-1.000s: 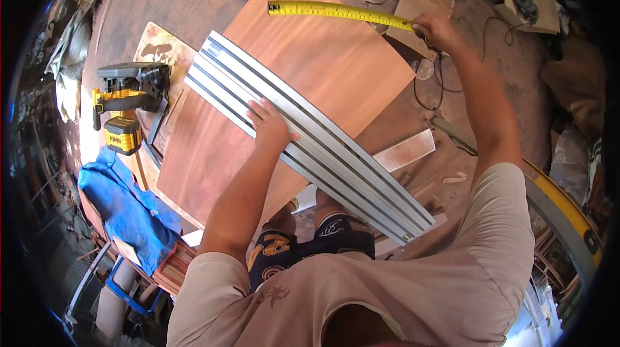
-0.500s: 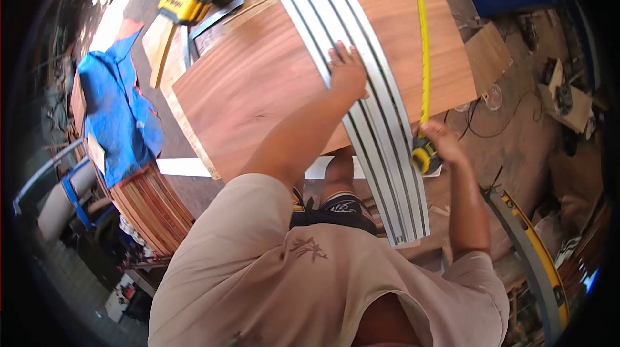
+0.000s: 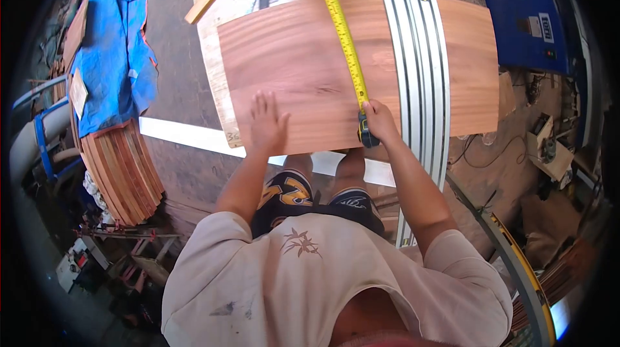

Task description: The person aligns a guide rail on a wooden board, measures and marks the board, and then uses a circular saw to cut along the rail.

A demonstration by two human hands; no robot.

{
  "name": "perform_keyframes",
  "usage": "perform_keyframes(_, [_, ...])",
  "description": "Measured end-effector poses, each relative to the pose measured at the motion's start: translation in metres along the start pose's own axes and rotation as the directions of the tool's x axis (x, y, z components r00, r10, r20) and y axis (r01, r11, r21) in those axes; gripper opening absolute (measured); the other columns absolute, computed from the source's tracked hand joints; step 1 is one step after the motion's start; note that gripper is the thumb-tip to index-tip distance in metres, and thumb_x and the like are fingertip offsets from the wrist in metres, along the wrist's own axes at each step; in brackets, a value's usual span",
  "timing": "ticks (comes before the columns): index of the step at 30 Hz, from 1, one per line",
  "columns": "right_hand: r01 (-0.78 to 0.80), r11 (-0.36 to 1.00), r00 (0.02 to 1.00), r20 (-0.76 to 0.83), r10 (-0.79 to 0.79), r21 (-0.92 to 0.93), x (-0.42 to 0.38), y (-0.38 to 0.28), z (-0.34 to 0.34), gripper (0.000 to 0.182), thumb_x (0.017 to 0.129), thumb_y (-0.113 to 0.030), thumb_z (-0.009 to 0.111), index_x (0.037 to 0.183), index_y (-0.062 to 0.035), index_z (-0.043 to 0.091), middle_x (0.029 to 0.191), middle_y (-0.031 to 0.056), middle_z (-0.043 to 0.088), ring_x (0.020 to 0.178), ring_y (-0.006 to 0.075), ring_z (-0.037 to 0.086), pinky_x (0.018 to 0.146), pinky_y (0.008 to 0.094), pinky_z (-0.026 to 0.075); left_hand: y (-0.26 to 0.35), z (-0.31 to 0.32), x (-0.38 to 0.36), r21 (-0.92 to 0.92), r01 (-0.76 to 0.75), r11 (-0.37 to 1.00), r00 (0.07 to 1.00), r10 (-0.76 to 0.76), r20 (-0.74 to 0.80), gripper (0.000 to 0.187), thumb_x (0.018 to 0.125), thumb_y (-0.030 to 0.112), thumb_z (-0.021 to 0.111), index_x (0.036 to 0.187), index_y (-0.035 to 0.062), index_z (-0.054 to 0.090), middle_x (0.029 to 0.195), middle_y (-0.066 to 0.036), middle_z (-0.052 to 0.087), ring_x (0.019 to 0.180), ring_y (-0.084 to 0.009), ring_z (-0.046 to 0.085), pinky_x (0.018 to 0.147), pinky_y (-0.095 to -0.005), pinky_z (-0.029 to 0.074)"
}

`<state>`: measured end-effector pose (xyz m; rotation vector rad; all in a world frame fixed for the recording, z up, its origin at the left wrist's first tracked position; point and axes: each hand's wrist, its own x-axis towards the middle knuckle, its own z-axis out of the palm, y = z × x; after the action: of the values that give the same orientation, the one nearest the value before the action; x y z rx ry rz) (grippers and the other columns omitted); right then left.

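A reddish-brown wooden board (image 3: 297, 56) lies in front of me. Flat on its near left part rests my left hand (image 3: 269, 124), fingers spread, holding nothing. My right hand (image 3: 381, 121) grips a tape measure (image 3: 368, 132) near the board's front edge. Its yellow blade (image 3: 342, 30) is drawn out and runs away across the board, past its far edge. Just right of that hand, a long silver guide rail (image 3: 423, 76) with dark stripes lies across the board and overhangs its near edge, partly hidden by my right forearm.
Pale plywood (image 3: 219, 89) lies under the board's left side. A blue tarp (image 3: 116, 56) hangs at left above stacked timber strips (image 3: 123, 179). A white strip (image 3: 187, 134) lies below the board. A blue machine (image 3: 526, 30) stands back right; a yellow-and-grey spirit level (image 3: 516, 256) leans at right.
My left hand has left the guide rail and lies on the board to its left. My right hand has carried the extended tape measure from the rail's right side to its left. The view shifted.
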<state>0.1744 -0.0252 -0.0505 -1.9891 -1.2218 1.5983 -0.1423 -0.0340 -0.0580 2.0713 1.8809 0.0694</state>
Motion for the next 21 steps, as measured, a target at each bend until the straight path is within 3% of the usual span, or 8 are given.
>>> perform_keyframes(3, [-0.026,0.953,0.987,-0.157,-0.022,-0.301,0.018,-0.036,0.024,0.034,0.099,-0.031,0.046,0.089,-0.0028,0.062,0.081,0.0220,0.063,0.073,0.0351,0.063,0.069,0.0439,0.047,-0.056,-0.012,-0.008,0.044,0.128,0.991,0.991,-0.130,0.029,0.077,0.092,0.043,0.055,0.150,0.0021,0.025,0.155,-0.028,0.017,0.145,-0.0434,0.011,0.117,-0.0540,0.010])
perform_keyframes(4, [-0.025,0.950,0.986,-0.166,-0.028,-0.311,0.023,-0.044,0.032,0.034,0.099,-0.031,0.046,0.089,-0.0028,0.062,0.081,0.0220,0.063,0.073,0.0351,0.063,0.069,0.0439,0.047,-0.067,-0.013,-0.004,0.009,0.139,0.990,0.990,-0.139,0.006,0.078,0.091,0.043,0.056,0.150,0.0018,0.025,0.155,-0.028,0.017,0.145,-0.0434,0.012,0.117,-0.0544,0.010])
perform_keyframes(6, [-0.135,0.887,0.971,-0.238,0.029,-0.441,0.021,-0.056,0.046,0.032,0.098,-0.031,0.046,0.096,-0.0037,0.061,0.093,0.0200,0.063,0.091,0.0381,0.062,0.078,0.0508,0.049,-0.080,-0.008,0.000,-0.040,0.143,0.989,0.990,-0.143,-0.005,0.079,0.091,0.043,0.056,0.150,0.0015,0.025,0.155,-0.027,0.017,0.145,-0.0434,0.012,0.117,-0.0549,0.009])
perform_keyframes(8, [-0.133,0.850,0.959,-0.282,-0.019,-0.510,0.019,-0.061,0.063,0.031,0.098,-0.032,0.046,0.099,-0.0049,0.061,0.097,0.0192,0.061,0.095,0.0377,0.060,0.080,0.0512,0.049,-0.083,0.011,0.005,-0.068,0.161,0.985,0.980,-0.168,-0.104,0.079,0.091,0.043,0.056,0.150,0.0020,0.024,0.156,-0.026,0.017,0.145,-0.0420,0.012,0.117,-0.0551,0.009])
perform_keyframes(12, [-0.194,0.799,0.923,-0.381,-0.047,-0.569,0.017,-0.061,0.085,0.028,0.097,-0.032,0.048,0.105,-0.0081,0.059,0.105,0.0167,0.058,0.103,0.0370,0.056,0.084,0.0510,0.048,-0.085,0.020,0.006,-0.062,0.186,0.981,0.973,-0.192,-0.131,0.081,0.090,0.046,0.056,0.150,0.0032,0.024,0.157,-0.025,0.016,0.146,-0.0404,0.013,0.117,-0.0530,0.010])
perform_keyframes(21, [-0.117,0.763,0.859,-0.450,-0.243,-0.636,0.003,-0.059,0.101,0.025,0.087,-0.030,0.063,0.100,-0.0086,0.059,0.099,0.0129,0.059,0.096,0.0335,0.058,0.080,0.0481,0.049,-0.084,0.022,0.006,-0.060,0.166,0.984,0.975,-0.173,-0.142,0.078,0.089,0.044,0.057,0.149,0.0037,0.027,0.156,-0.024,0.019,0.145,-0.0392,0.016,0.117,-0.0519,0.012])
